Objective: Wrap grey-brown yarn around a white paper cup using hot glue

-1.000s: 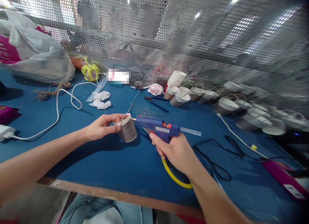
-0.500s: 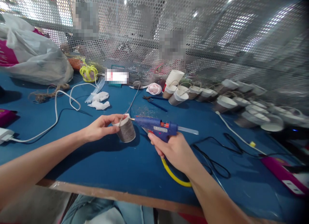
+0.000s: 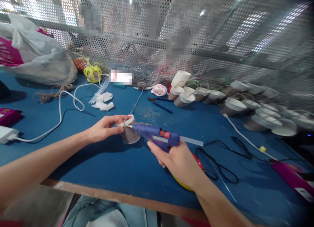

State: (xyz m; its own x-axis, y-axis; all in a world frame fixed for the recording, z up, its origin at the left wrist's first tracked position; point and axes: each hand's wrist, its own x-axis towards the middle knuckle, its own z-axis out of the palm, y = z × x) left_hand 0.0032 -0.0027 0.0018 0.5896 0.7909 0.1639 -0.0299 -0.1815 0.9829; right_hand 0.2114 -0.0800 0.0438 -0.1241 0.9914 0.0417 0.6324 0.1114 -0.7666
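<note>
Head camera view: two bare hands meet over one blue tabletop (image 3: 98, 168), where a single cord-wrapped paper cup (image 3: 131, 137) is held near the middle. The left hand (image 3: 108, 127) is partly closed, thumb and fingers pinching the cup's left rim; the right hand (image 3: 175, 158) is curled around one blue glue gun (image 3: 152, 134), its nozzle at the cup's side just below the rim, contact too small to tell. One clear glue stick (image 3: 192, 141) juts from the gun's rear. One grey cord (image 3: 136, 104) runs from the cup to one ball of cord (image 3: 141, 85) on the far side, near one pale pink rosette (image 3: 159, 89) and one pair of pliers (image 3: 162, 106). At far right stand at least ten wrapped cups (image 3: 185, 99), many with cord handles, beside one nested stack of white cups (image 3: 181, 78). Two white scraps (image 3: 103, 106) lie left of centre; one bulging plastic bag (image 3: 49, 65), contents hard to make out, fills the far left.
</note>
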